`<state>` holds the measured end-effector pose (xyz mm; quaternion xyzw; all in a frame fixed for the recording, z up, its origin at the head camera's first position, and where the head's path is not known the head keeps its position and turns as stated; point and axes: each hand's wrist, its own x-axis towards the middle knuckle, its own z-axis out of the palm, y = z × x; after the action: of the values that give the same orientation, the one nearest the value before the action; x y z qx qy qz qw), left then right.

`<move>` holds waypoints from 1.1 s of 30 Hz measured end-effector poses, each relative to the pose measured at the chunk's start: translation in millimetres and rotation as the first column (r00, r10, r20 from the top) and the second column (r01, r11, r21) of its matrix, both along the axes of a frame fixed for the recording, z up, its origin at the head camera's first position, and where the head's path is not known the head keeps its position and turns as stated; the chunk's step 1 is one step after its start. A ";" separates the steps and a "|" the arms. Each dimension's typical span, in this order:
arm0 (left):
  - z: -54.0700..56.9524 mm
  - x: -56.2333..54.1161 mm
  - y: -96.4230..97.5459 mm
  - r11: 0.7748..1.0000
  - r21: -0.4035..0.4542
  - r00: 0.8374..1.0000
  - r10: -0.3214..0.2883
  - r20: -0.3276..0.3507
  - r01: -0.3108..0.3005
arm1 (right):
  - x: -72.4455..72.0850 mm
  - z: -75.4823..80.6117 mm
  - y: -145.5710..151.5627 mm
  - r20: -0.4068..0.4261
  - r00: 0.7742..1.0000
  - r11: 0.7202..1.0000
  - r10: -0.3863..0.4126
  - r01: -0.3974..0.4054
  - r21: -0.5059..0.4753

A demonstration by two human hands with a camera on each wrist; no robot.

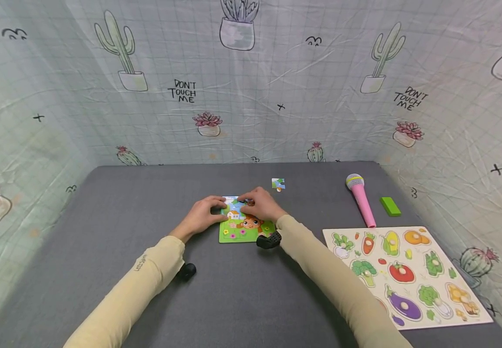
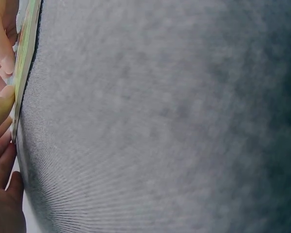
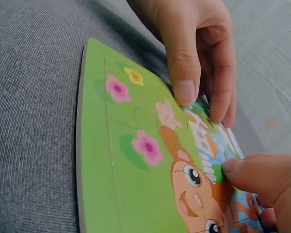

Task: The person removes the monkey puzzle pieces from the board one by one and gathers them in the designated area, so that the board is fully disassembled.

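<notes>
A small jigsaw puzzle board (image 1: 239,236) lies on the grey table, printed with a cartoon monkey (image 3: 184,189), flowers (image 3: 148,147) and a house (image 1: 235,214). My left hand (image 1: 204,214) rests against the board's left edge, thumb and fingertips touching that side. Over the upper right of the picture is my right hand (image 1: 263,204), fingers bent, its thumb and fingertips round a puzzle piece (image 3: 247,206) that they partly hide. Beyond the board lies a loose puzzle piece (image 1: 278,183).
To the right lies a wooden vegetable puzzle board (image 1: 381,275) with knobbed pieces. Behind it are a pink toy microphone (image 1: 361,200) and a green block (image 1: 390,206). A cloth printed with cacti (image 1: 251,101) hangs round the back and sides of the table.
</notes>
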<state>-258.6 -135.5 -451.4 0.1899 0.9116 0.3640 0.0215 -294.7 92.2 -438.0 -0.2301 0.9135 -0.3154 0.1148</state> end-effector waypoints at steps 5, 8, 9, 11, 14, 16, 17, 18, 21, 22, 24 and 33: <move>1.6 -1.9 0.1 1.000 -0.017 1.000 0.001 0.010 -0.001 | 1.0 5.1 -3.5 0.001 1.000 0.999 0.009 -0.009 0.050; 2.1 -3.2 0.0 1.000 -0.024 1.000 0.004 0.014 -0.003 | 0.4 7.3 -5.1 0.006 1.000 0.998 0.016 -0.016 0.066; 2.2 -3.6 0.0 1.000 -0.025 1.000 0.004 0.014 -0.003 | 0.1 7.8 -5.5 0.011 1.000 0.997 0.015 -0.016 0.071; 2.7 -3.8 0.0 1.000 -0.024 1.000 0.004 0.014 -0.003 | -0.8 8.2 -6.5 0.018 1.000 0.997 0.010 -0.011 0.075; 3.1 -3.6 -0.3 1.000 -0.025 1.000 -0.001 0.012 0.001 | -2.1 8.7 -7.8 0.024 1.000 0.997 -0.001 -0.001 0.077; 3.4 -3.4 -0.5 1.000 -0.023 1.000 -0.005 0.012 0.005 | -2.9 8.8 -8.4 0.022 1.000 0.997 -0.006 0.004 0.079; 3.5 -3.4 -0.6 1.000 -0.023 1.000 -0.006 0.014 0.006 | -2.9 9.2 -8.7 0.021 1.000 0.997 -0.007 0.005 0.080; 3.6 -3.5 -0.7 1.000 -0.024 1.000 -0.007 0.014 0.007 | -2.7 9.8 -9.0 0.021 1.000 0.997 -0.007 0.005 0.080; 3.6 -4.4 -1.5 1.000 -0.020 1.000 -0.009 0.017 0.009 | -2.2 10.1 -9.4 0.017 1.000 0.997 -0.005 0.004 0.076; 3.8 -4.7 -1.7 1.000 -0.019 1.000 -0.009 0.018 0.010 | -2.0 10.2 -9.5 0.015 1.000 0.997 -0.009 0.007 0.072; 4.0 -5.3 -2.0 1.000 -0.018 1.000 -0.010 0.020 0.010 | -1.0 10.3 -9.6 0.011 1.000 0.998 -0.019 0.018 0.061; 6.3 -6.8 -3.1 1.000 -0.014 0.999 -0.018 0.026 0.019 | -0.2 2.9 -4.5 -0.053 0.996 0.995 -0.076 0.072 -0.075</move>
<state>-265.4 -138.6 -445.1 0.1934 0.9119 0.3599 0.0381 -294.9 87.7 -435.1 -0.2090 0.9121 -0.3460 0.0690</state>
